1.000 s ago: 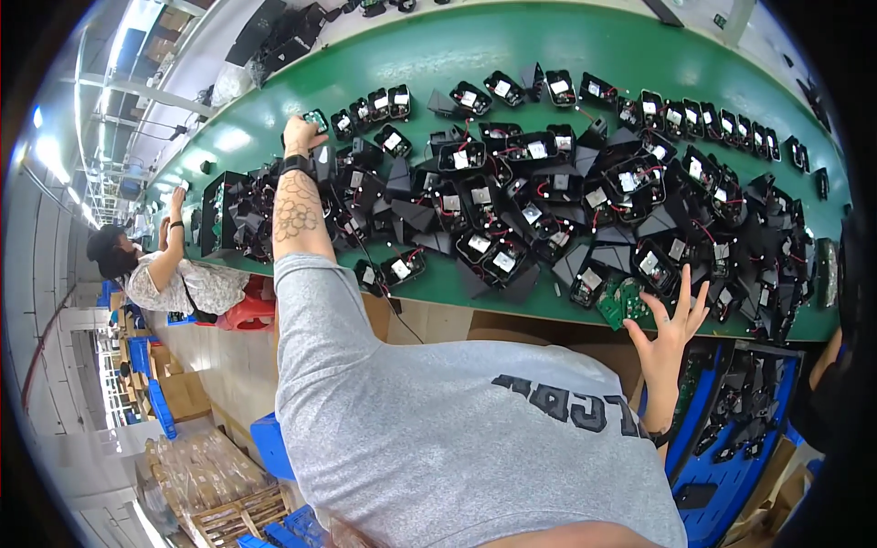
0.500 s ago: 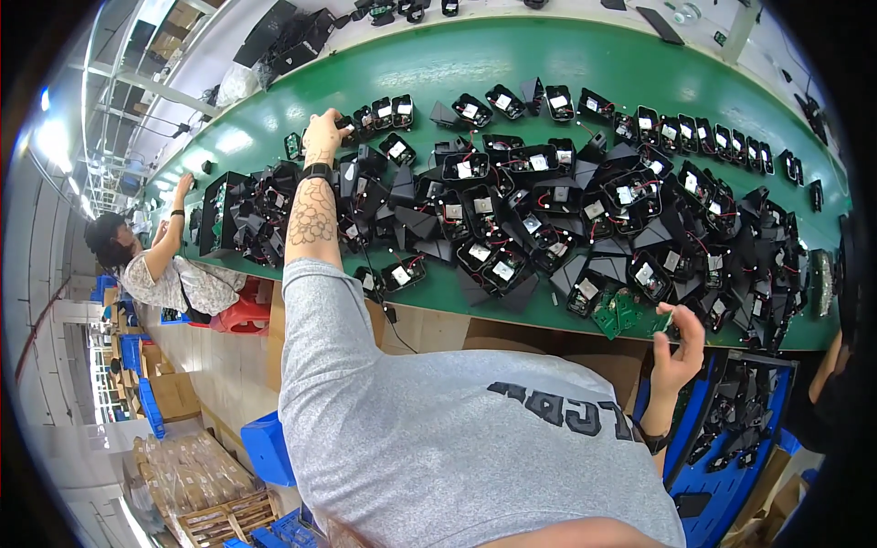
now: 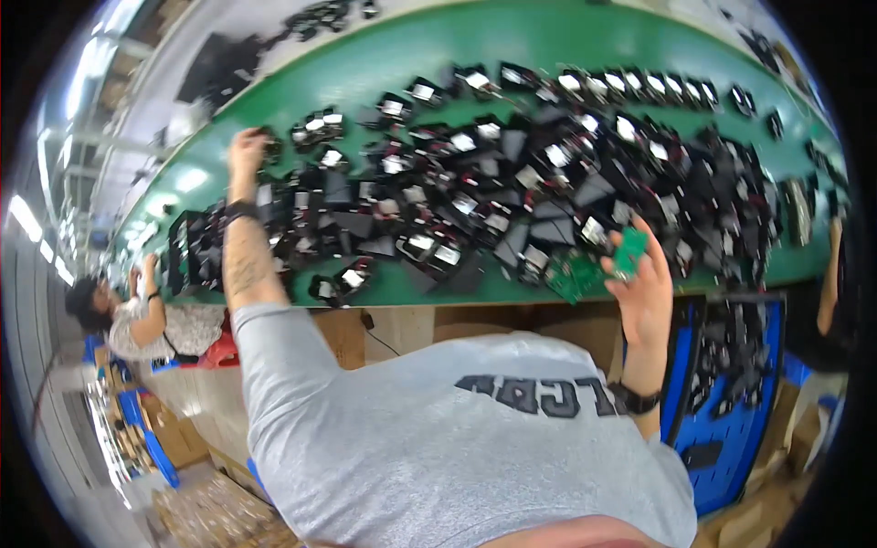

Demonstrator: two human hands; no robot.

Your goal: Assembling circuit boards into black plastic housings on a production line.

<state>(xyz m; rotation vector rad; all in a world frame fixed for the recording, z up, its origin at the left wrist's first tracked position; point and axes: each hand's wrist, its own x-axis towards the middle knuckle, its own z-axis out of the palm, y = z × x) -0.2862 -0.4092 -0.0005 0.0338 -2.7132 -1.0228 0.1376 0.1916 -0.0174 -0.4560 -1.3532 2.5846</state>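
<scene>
My left hand (image 3: 245, 153) reaches out over the far left of the green bench, its fingers closed on the edge of a small black housing (image 3: 269, 146). Motion blur hides the exact grip. Close to it stands a short row of black housings (image 3: 317, 128) with pale insides. My right hand (image 3: 649, 285), raised at the bench's near edge, pinches a small green circuit board (image 3: 629, 253) between thumb and fingers. Just left of that hand, several more green circuit boards (image 3: 574, 276) lie in a loose pile.
A wide heap of open black housings (image 3: 466, 205) with red wires covers the middle of the green bench (image 3: 393, 73). Behind it runs a long row of housings (image 3: 639, 84). A co-worker (image 3: 137, 315) sits at the left; another person's arm (image 3: 831, 279) shows at the right. A blue rack (image 3: 722, 457) stands below.
The whole view has shifted. My left hand has drawn the black housing slightly left, away from the short row. My right hand has lifted and turned the circuit board, showing its flat face.
</scene>
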